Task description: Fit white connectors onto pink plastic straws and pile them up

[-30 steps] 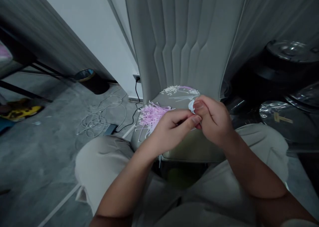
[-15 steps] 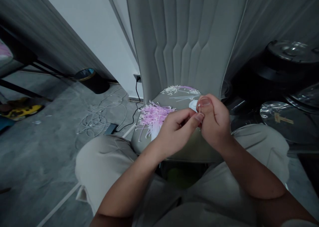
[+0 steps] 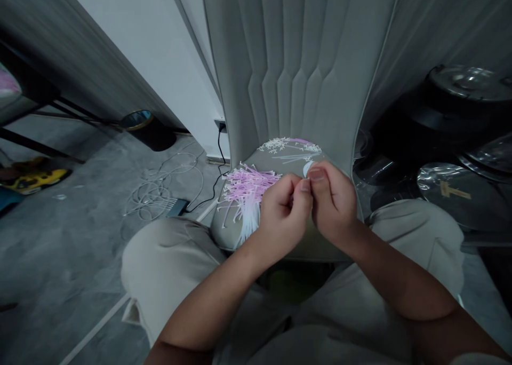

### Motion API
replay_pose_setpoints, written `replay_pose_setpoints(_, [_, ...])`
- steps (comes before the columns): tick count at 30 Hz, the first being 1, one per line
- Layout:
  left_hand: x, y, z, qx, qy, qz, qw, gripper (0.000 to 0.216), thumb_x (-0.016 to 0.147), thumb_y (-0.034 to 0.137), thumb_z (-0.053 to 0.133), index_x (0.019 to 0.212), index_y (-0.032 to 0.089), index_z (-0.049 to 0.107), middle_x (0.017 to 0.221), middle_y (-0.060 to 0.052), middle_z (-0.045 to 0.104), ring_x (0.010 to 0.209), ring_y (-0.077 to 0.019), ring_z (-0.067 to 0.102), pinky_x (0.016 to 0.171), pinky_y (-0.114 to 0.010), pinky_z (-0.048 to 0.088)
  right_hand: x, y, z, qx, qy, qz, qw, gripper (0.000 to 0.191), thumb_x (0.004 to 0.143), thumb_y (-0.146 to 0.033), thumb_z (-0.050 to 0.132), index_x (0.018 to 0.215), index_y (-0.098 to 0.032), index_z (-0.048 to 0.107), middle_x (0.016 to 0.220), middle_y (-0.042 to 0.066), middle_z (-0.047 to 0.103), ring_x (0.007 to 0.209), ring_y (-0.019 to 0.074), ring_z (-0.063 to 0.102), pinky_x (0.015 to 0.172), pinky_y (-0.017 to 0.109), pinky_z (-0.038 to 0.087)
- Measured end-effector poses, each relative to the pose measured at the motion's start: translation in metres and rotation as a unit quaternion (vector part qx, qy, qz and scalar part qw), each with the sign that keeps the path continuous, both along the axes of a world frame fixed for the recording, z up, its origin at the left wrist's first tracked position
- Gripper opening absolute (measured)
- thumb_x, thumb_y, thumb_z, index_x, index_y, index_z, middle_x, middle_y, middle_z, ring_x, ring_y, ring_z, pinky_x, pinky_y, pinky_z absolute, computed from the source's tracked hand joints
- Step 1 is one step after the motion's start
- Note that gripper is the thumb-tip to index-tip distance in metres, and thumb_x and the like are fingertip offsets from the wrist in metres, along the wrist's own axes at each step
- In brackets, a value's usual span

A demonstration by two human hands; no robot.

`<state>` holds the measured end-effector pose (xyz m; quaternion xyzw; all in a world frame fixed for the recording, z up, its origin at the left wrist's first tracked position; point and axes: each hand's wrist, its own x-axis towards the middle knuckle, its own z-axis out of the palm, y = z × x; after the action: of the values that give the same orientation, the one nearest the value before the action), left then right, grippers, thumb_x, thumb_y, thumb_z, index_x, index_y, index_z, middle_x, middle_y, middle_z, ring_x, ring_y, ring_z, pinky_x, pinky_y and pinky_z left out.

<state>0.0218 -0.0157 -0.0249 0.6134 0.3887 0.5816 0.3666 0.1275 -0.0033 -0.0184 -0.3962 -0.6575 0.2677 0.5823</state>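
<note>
On the floor at our far left lies a coil of white cable [image 3: 160, 191]. Further right, a heap of pink and white strips [image 3: 245, 188] rests on the chair seat [image 3: 228, 226] between our knees. Our left hand [image 3: 282, 213] hovers beside it, fingers clenched, thumb pressed to the right thumb; whether it grips anything we cannot tell. Our right hand [image 3: 334, 205] touches it, thumb and forefinger pinching a small white piece [image 3: 307, 168] above the seat. Shiny round lids [image 3: 448, 186] lie well apart at far right.
</note>
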Motion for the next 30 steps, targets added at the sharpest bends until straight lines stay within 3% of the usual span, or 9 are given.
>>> replay_pose_setpoints(7, [0.003,0.0,-0.008,-0.016,-0.091,0.017,0.996,0.036,0.095,0.041,0.049,0.066,0.018,0.045,0.059,0.004,0.043,0.054,-0.0069,0.037,0.05,-0.02,0.034,-0.008,-0.001,-0.004,-0.115,0.167,0.069,0.977,0.038,0.096,-0.046,0.045,0.067,-0.02,0.042,0.063,-0.004,0.038,0.057,0.0082,0.035,0.051,0.022,0.032])
replay_pose_setpoints(11, [0.005,-0.002,-0.01,-0.02,-0.127,0.006,0.992,0.033,0.095,0.039,0.049,0.068,0.019,0.048,0.063,0.003,0.048,0.057,-0.0072,0.041,0.054,-0.021,0.038,-0.011,-0.003,-0.003,-0.142,0.211,0.093,0.963,0.04,0.094,-0.047,0.049,0.066,-0.02,0.043,0.062,-0.005,0.038,0.056,0.0078,0.035,0.05,0.021,0.032])
replay_pose_setpoints(30, [0.005,-0.004,-0.006,-0.024,-0.117,-0.002,0.993,0.034,0.095,0.042,0.047,0.07,0.019,0.048,0.064,0.003,0.05,0.059,-0.0078,0.045,0.059,-0.023,0.042,-0.012,-0.01,0.001,-0.104,0.183,0.072,0.975,0.038,0.095,-0.045,0.047,0.067,-0.02,0.046,0.062,-0.004,0.041,0.055,0.008,0.037,0.049,0.021,0.033])
